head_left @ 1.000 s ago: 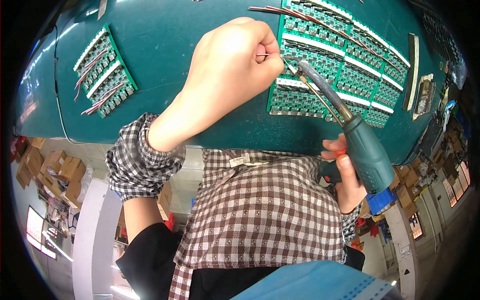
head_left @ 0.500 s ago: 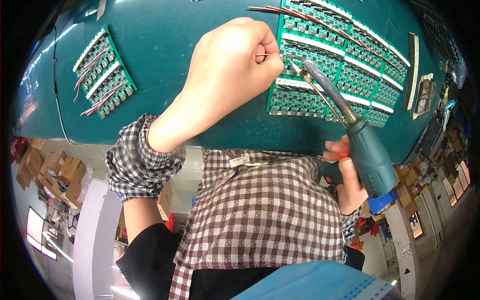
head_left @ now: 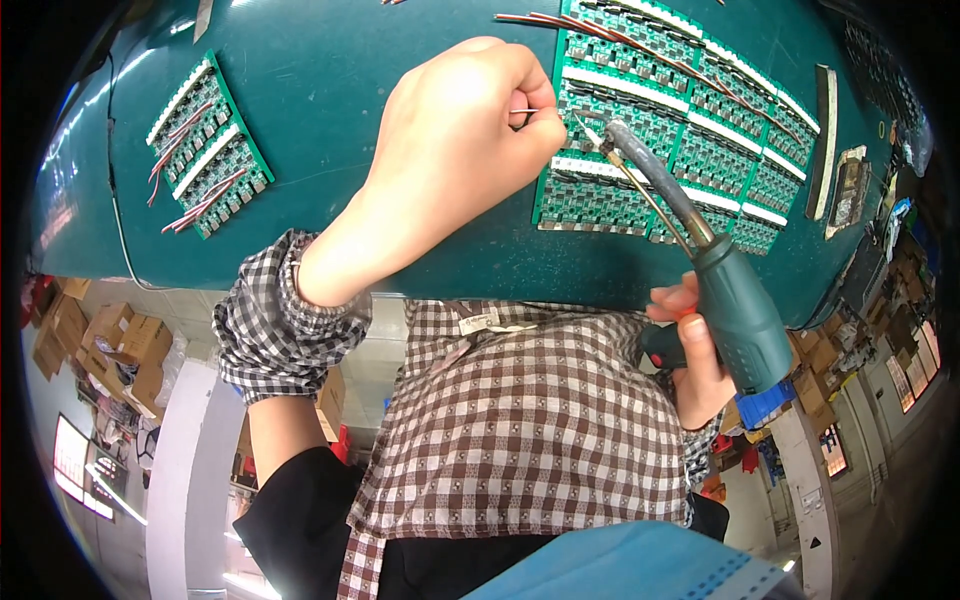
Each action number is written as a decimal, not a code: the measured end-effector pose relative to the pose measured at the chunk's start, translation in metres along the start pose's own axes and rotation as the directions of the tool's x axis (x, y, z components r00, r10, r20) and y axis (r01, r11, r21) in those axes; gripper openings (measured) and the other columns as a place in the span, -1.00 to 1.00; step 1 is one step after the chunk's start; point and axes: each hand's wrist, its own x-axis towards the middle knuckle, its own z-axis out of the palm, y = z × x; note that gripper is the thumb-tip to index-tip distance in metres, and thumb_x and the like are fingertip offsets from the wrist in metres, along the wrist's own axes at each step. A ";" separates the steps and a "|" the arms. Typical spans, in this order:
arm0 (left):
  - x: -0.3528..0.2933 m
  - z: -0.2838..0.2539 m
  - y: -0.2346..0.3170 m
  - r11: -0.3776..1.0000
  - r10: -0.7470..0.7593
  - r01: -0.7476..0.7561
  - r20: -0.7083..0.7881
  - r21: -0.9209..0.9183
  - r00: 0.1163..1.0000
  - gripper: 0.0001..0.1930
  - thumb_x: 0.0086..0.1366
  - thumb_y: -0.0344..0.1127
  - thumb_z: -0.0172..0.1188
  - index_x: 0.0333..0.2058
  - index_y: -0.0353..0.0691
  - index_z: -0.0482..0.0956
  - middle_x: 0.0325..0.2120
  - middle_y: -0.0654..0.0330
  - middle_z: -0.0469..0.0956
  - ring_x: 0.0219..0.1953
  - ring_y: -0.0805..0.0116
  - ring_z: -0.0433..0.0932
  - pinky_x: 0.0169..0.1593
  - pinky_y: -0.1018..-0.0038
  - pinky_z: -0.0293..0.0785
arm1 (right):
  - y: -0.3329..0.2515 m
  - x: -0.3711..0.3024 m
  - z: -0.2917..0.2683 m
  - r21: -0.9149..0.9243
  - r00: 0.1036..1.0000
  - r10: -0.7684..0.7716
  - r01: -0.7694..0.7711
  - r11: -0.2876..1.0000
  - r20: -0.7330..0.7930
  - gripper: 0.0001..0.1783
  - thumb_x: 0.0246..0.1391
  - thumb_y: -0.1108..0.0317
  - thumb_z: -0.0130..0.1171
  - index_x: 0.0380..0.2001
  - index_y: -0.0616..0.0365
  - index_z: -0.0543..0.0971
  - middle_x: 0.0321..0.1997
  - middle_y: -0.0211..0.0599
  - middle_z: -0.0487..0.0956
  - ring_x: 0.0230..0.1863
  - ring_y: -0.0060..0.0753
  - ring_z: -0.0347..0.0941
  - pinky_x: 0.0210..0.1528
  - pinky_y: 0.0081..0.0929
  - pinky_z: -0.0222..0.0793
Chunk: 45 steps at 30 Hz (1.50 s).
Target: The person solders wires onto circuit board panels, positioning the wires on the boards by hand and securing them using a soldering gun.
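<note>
Soldering gun (head_left: pixel 735 310) slightly shifted, right hand (head_left: pixel 690 360) gripping; left hand (head_left: pixel 450 150) pinching wire (head_left: pixel 522 111).

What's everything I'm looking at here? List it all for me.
Large circuit board panel: one, green with white strips, right of centre on the table.
Small circuit board panel: one, green, with red wires, far left.
Soldering gun: one, teal body, metal tip at the large panel.
Thin wire: one, silvery, pinched at the fingertips.
Table: one, teal top.
Cardboard boxes: several, brown, lower left.
Left hand: checked sleeve, pinching the wire.
Right hand: gripping the gun's handle.
</note>
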 end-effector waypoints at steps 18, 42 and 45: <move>-0.003 0.003 0.000 1.000 0.020 -0.021 -0.033 -0.019 0.999 -0.93 -0.06 -0.52 0.19 -0.55 -0.30 0.48 -0.63 0.30 0.37 -0.59 0.59 0.32 -0.50 0.66 0.29 | 0.005 0.000 -0.002 0.022 0.999 -0.039 0.039 0.999 0.022 -0.57 -0.01 0.31 0.19 -0.16 0.44 0.42 -0.44 -0.12 0.52 -0.37 -0.23 0.50 -0.34 -0.37 0.52; 0.000 0.000 0.000 1.000 0.008 -0.009 0.014 0.021 1.000 -0.93 -0.06 -0.48 0.19 -0.55 -0.30 0.49 -0.63 0.27 0.39 -0.60 0.55 0.33 -0.49 0.62 0.31 | 0.005 -0.001 -0.001 0.014 1.000 -0.015 0.015 1.000 0.004 -0.57 -0.04 0.32 0.21 -0.17 0.44 0.43 -0.44 -0.13 0.52 -0.38 -0.23 0.51 -0.35 -0.36 0.53; 0.000 0.002 -0.001 1.000 0.008 -0.008 -0.011 -0.003 1.000 -0.93 -0.09 -0.45 0.19 -0.58 -0.27 0.48 -0.64 0.22 0.41 -0.60 0.39 0.40 -0.50 0.50 0.36 | 0.005 -0.001 -0.001 0.028 1.000 -0.021 0.021 0.999 0.004 -0.57 -0.04 0.32 0.22 -0.17 0.45 0.43 -0.44 -0.12 0.52 -0.38 -0.22 0.51 -0.35 -0.35 0.53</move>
